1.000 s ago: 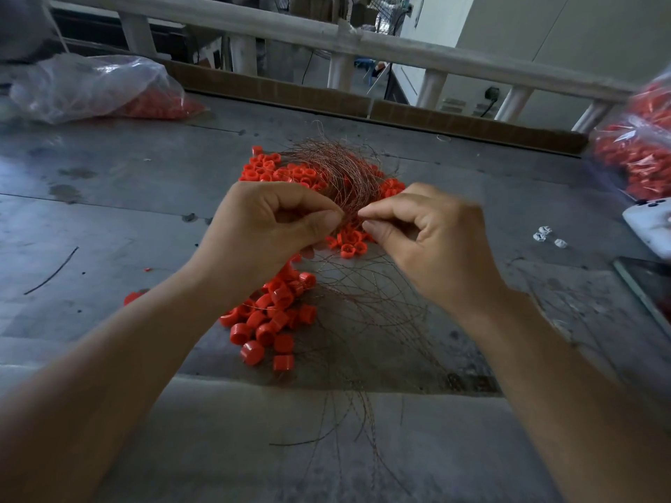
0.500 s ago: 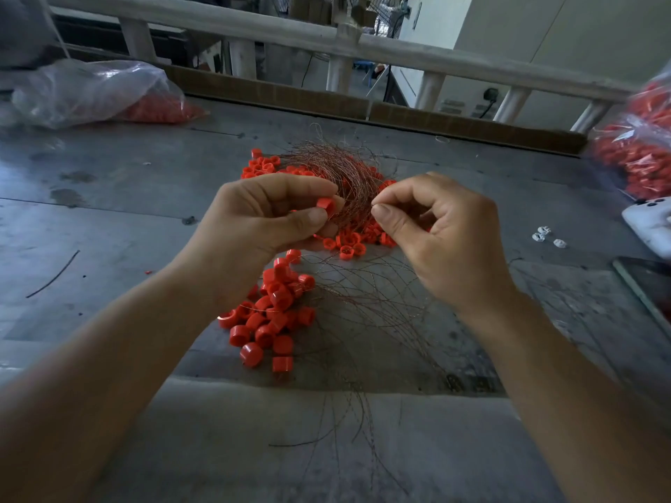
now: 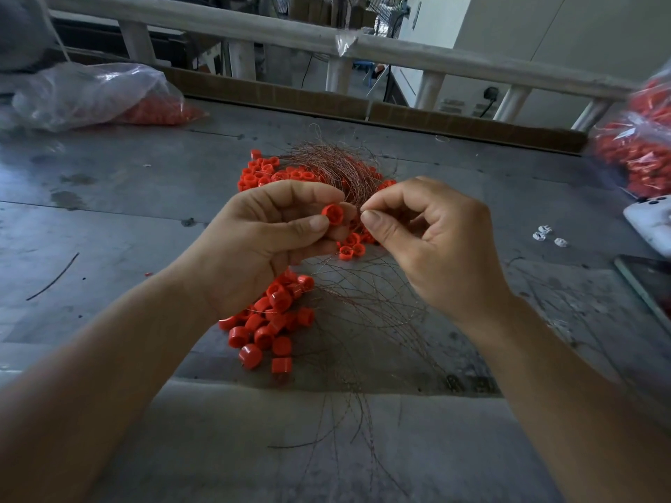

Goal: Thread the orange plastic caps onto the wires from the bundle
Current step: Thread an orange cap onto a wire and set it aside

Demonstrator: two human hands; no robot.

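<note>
My left hand [image 3: 268, 241] pinches one orange cap [image 3: 332, 213] between thumb and fingers, its open side facing me. Just to its right, my right hand [image 3: 428, 237] pinches the end of a thin copper-coloured wire [image 3: 360, 208] close to the cap. The wire bundle [image 3: 337, 168] lies on the grey table behind my hands, with strands [image 3: 363, 303] fanning toward me. Loose orange caps [image 3: 268, 172] sit around the bundle. Another heap of caps [image 3: 272, 321] lies below my left hand among the wires.
A clear bag with orange caps [image 3: 90, 96] lies at the far left. Another bag of caps [image 3: 639, 139] is at the right edge. A white device [image 3: 650, 223], small white bits [image 3: 544, 234] and a dark flat slab [image 3: 650, 285] sit at right. A railing [image 3: 363, 49] runs behind.
My left hand has brought a cap out from its curled fingers and turned its opening toward me. My right hand has moved its pinched wire end closer to the cap.
</note>
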